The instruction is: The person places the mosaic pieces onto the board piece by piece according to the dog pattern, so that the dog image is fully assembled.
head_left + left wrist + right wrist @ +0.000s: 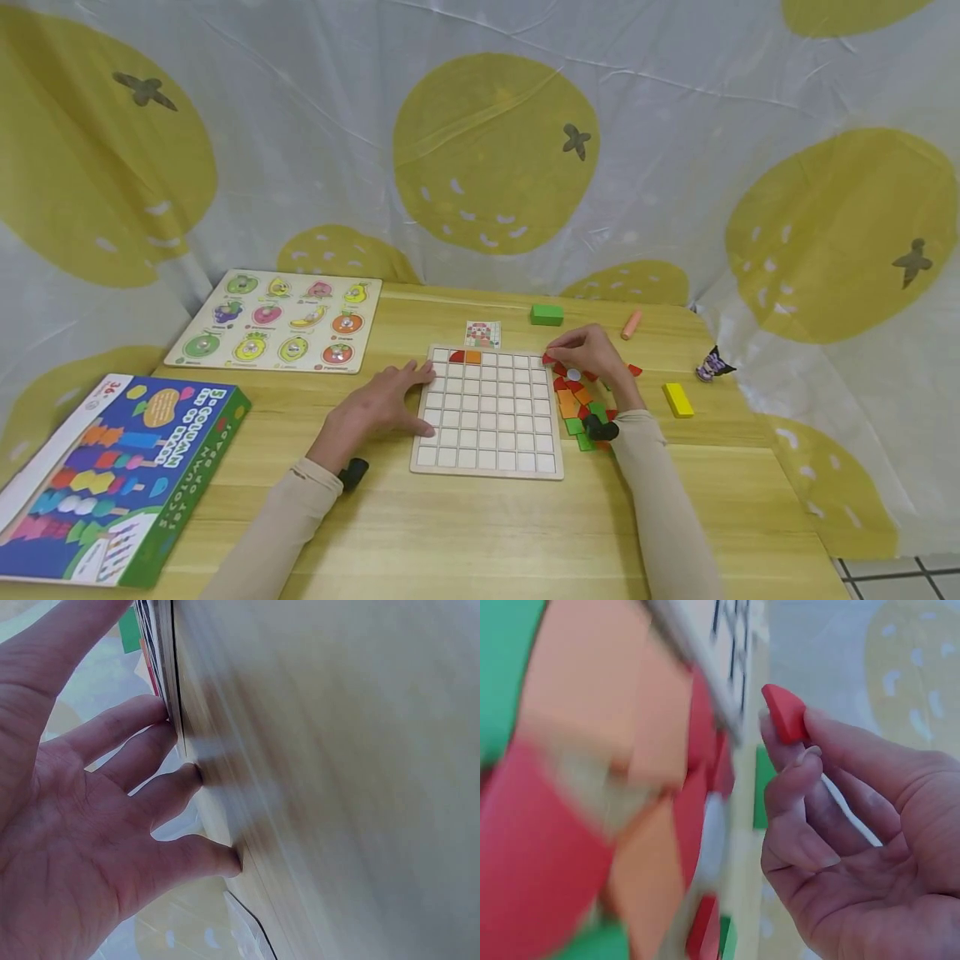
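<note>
A wooden grid board [487, 476] with square cells lies on the table. In its top row, a red quarter-round tile [457, 357] sits beside an orange square tile [473, 357]. My left hand [375, 410] rests at the board's left side, fingers spread and thumb over the lower left cells. In the left wrist view, that hand [90, 825] has its fingertips down at the table and board edge. My right hand [590, 350] is at the board's top right corner. Between thumb and fingertips it pinches a red curved tile [784, 714], raised above the loose pile.
Loose red, orange and green tiles [568, 405] lie right of the board. A pattern card [483, 334], green block [547, 315], orange peg [632, 324], yellow block [678, 400] and small figurine [708, 367] stand around. At left are a fruit puzzle board [247, 351] and a bead-set box [127, 475].
</note>
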Demonstrator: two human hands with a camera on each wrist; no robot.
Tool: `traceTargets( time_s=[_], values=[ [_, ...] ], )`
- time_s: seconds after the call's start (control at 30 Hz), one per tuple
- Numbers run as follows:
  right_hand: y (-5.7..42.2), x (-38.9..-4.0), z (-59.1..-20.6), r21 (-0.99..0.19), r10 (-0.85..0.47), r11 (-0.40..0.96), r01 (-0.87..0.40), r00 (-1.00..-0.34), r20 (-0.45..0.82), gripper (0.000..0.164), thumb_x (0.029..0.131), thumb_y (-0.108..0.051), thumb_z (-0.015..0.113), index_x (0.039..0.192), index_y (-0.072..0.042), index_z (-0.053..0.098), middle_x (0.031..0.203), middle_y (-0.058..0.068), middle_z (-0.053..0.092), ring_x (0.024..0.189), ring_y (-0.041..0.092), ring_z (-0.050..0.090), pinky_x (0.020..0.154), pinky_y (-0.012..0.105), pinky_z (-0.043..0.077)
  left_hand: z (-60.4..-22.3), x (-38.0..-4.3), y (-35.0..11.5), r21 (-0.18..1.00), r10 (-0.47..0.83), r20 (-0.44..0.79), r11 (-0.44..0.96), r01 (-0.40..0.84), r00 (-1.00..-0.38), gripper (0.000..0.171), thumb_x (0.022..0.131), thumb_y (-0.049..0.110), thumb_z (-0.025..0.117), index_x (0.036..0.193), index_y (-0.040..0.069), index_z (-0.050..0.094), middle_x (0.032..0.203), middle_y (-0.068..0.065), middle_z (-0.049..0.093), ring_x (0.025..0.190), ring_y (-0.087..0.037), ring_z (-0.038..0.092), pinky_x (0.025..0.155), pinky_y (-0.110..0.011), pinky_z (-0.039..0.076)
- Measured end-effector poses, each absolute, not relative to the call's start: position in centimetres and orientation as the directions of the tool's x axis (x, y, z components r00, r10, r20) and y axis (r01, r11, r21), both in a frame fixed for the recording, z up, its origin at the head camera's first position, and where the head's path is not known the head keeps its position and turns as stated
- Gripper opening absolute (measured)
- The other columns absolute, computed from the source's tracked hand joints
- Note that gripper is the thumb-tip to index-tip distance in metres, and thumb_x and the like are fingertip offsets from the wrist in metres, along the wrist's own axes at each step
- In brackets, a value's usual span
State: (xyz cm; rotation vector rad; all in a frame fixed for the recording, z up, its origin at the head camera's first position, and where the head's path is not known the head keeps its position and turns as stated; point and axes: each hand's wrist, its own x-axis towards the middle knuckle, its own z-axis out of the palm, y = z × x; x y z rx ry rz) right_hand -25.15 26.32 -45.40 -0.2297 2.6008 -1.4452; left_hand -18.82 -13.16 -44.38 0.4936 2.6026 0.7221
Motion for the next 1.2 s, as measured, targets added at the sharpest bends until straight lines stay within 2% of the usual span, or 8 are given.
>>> traceTargets(
  time_s=[0.13, 0.33, 0.5, 0.6, 0.87, 1.07, 1.2],
  values=[
    [24.5, -25.4, -45.3, -0.878, -0.202, 0.477, -0.04, -0.977, -0.065, 0.02, 0.098, -0.015, 0.082, 0.111, 0.0, 0.084, 0.101, 0.015, 0.082, 0.083, 0.041, 0.072, 0.067, 0.036, 0.059, -44.5, -18.9, -13.2, 0.549, 0.425, -0.275, 0.806, 0.223, -0.862, 0.103, 0.081, 0.043, 0.096, 0.166, 0.017, 0.045, 0.176, -0.022, 0.025, 0.159, -0.052, 0.026, 0.12, -0.07, 0.036],
    [21.9, -26.0, -45.8, -0.899, -0.217, 0.435, -0.043, -0.975, -0.058, 0.021, 0.096, -0.016, 0.084, 0.112, -0.001, 0.084, 0.101, 0.006, 0.083, 0.083, 0.025, 0.069, 0.067, 0.031, 0.054, -44.5, -18.9, -13.1, 0.549, 0.426, -0.272, 0.805, 0.225, -0.863, 0.102, 0.081, 0.043, 0.096, 0.166, 0.018, 0.045, 0.176, -0.021, 0.025, 0.159, -0.051, 0.026, 0.121, -0.068, 0.036],
    [19.8, -26.3, -46.1, -0.892, -0.23, 0.449, -0.054, -0.972, -0.056, 0.013, 0.096, -0.014, 0.084, 0.105, -0.005, 0.086, 0.095, 0.008, 0.082, 0.08, 0.028, 0.072, 0.067, 0.031, 0.056, -44.5, -18.9, -13.1, 0.55, 0.427, -0.269, 0.804, 0.227, -0.863, 0.102, 0.081, 0.043, 0.096, 0.166, 0.017, 0.046, 0.176, -0.021, 0.026, 0.159, -0.05, 0.027, 0.12, -0.068, 0.037],
    [18.7, -26.5, -46.1, -0.88, -0.235, 0.471, -0.067, -0.97, -0.053, 0.01, 0.096, -0.013, 0.084, 0.102, -0.006, 0.087, 0.092, 0.008, 0.081, 0.076, 0.025, 0.072, 0.065, 0.029, 0.057, -44.5, -18.8, -13.1, 0.547, 0.424, -0.266, 0.806, 0.227, -0.866, 0.102, 0.08, 0.044, 0.096, 0.166, 0.018, 0.046, 0.176, -0.021, 0.027, 0.159, -0.049, 0.028, 0.119, -0.068, 0.038],
    [17.1, -27.0, -46.3, -0.872, -0.244, 0.485, -0.067, -0.968, -0.062, 0.009, 0.097, -0.008, 0.082, 0.101, 0.0, 0.085, 0.089, 0.012, 0.081, 0.072, 0.017, 0.075, 0.066, 0.028, 0.061, -44.5, -18.8, -13.1, 0.541, 0.424, -0.257, 0.808, 0.235, -0.868, 0.102, 0.081, 0.044, 0.096, 0.166, 0.018, 0.046, 0.176, -0.022, 0.028, 0.158, -0.05, 0.03, 0.118, -0.068, 0.039],
    [17.0, -27.0, -45.9, -0.818, -0.273, 0.562, -0.121, -0.961, -0.045, 0.011, 0.1, -0.013, 0.079, 0.104, -0.005, 0.086, 0.096, 0.007, 0.081, 0.082, 0.016, 0.07, 0.071, 0.027, 0.054, -44.5, -18.8, -13.1, 0.542, 0.423, -0.267, 0.809, 0.228, -0.866, 0.101, 0.081, 0.045, 0.096, 0.166, 0.019, 0.046, 0.176, -0.02, 0.027, 0.158, -0.05, 0.029, 0.119, -0.069, 0.039],
    [17.1, -27.2, -45.7, -0.798, -0.285, 0.592, -0.116, -0.956, -0.072, 0.013, 0.101, -0.017, 0.079, 0.102, -0.006, 0.086, 0.095, 0.007, 0.081, 0.079, 0.017, 0.065, 0.068, 0.027, 0.05, -44.5, -18.8, -13.2, 0.542, 0.415, -0.274, 0.812, 0.217, -0.867, 0.101, 0.081, 0.044, 0.096, 0.166, 0.02, 0.046, 0.176, -0.02, 0.027, 0.159, -0.05, 0.029, 0.119, -0.069, 0.038]
  ],
)
